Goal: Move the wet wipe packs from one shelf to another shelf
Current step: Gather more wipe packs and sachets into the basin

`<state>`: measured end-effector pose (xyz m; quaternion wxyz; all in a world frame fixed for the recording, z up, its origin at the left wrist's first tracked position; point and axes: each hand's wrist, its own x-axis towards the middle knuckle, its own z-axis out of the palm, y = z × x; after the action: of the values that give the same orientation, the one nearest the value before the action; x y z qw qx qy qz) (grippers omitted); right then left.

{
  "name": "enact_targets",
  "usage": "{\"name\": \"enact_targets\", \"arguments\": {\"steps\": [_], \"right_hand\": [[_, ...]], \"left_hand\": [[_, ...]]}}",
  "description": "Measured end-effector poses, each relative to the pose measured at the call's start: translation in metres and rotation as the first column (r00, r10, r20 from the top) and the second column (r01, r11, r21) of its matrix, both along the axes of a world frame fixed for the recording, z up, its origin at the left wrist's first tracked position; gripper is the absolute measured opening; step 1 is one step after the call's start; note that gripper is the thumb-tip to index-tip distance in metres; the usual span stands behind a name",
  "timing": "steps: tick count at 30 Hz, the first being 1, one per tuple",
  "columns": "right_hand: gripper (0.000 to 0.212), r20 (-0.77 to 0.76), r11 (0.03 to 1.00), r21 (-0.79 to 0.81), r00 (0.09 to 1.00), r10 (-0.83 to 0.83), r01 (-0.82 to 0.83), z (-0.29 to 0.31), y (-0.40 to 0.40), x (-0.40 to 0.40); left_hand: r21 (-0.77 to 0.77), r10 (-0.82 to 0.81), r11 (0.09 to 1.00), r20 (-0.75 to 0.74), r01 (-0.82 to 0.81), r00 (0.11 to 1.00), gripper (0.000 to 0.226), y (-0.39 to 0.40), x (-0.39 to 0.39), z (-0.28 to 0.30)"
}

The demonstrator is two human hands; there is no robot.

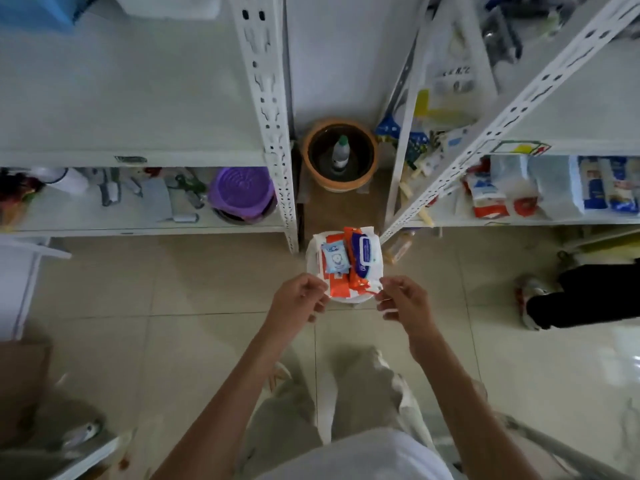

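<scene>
A stack of wet wipe packs [346, 268] is held out in front of me over the tiled floor, between two white racks. The bottom layer is white, with orange packs [337, 289] on it, a small light-blue pack [335, 258] and a dark-blue pack with a white lid [364, 252] on top. My left hand [300, 299] pinches the stack's near left corner. My right hand [403, 299] pinches its near right corner, by an orange tab. What lies under the white layer is hidden.
The left rack [273, 133] has a bare upper shelf and a lower shelf with a purple basin [242, 192] and tools. The right rack [485, 133] holds packaged goods [554, 188]. A clay pot with a bottle [339, 154] stands between them. Another person's leg [581, 296] is at right.
</scene>
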<state>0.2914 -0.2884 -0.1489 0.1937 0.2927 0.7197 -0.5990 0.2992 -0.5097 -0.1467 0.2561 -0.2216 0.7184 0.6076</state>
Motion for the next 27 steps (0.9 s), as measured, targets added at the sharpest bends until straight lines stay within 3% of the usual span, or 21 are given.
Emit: {"name": "enact_targets", "arguments": {"steps": [5,11,13,16,20,24,27], "right_hand": [[0.007,0.04,0.998,0.037,0.998,-0.044,0.043,-0.04,-0.013,-0.026],[0.016,0.14,0.994,0.109,0.99,-0.005,-0.01,-0.112,-0.012,-0.086],[0.024,0.139,0.985,0.169,0.989,-0.054,0.03,-0.167,0.002,-0.104],[0.04,0.186,0.941,0.335,0.982,-0.02,-0.044,-0.239,0.023,-0.12],[0.076,0.258,0.9,0.427,0.966,-0.031,-0.086,-0.231,0.017,-0.149],[0.079,0.271,0.908,0.399,0.962,0.018,-0.129,-0.272,0.01,-0.162],[0.079,0.273,0.896,0.427,0.962,0.002,-0.123,-0.293,0.008,-0.165]], "left_hand": [[-0.029,-0.07,0.997,0.096,0.074,0.993,0.007,0.002,-0.03,-0.054],[-0.056,-0.036,0.997,0.176,0.047,0.984,0.008,0.0,-0.066,-0.117],[-0.067,-0.041,0.996,0.198,0.055,0.979,0.008,-0.002,-0.083,-0.141],[-0.019,-0.037,0.999,0.3,0.045,0.953,0.013,-0.001,-0.107,-0.179],[0.069,-0.039,0.998,0.402,0.012,0.915,0.021,0.02,-0.144,-0.237],[-0.075,0.099,0.995,0.453,-0.073,0.886,0.041,0.046,-0.171,-0.294],[-0.301,0.047,0.951,0.368,0.071,0.929,0.063,0.058,-0.172,-0.317]]}}
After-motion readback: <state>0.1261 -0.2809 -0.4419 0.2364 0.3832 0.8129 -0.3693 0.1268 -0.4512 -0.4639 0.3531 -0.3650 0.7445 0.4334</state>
